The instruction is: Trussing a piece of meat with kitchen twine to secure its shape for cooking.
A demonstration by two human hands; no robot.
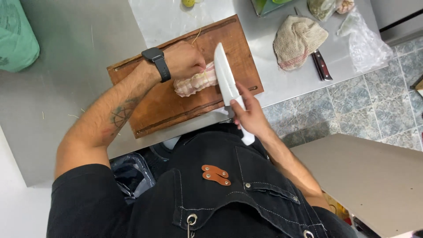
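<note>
**Two hands, one knife, a tied roll on the board**

Two hands work over a wooden cutting board that lies tilted on the steel bench. Farthest left, a green bag sits at the bench edge. The left hand, a dark watch on its wrist, is curled over the far end of a pale, string-tied meat roll, its fingers pressed together and bearing down on it. The roll lies mid-board, its long axis running roughly left to right, rising slightly toward the knife.

The knife stands across the roll's right end, blade tip pointing away from the person, white handle toward the apron. The right hand wraps that handle, fingers closed around it. No cut slices show on the board, so the slicing looks barely begun, though the blade may hide a first cut.

Further right, a knitted cloth covers part of a second, dark-handled knife, with crumpled clear plastic beyond.
</note>
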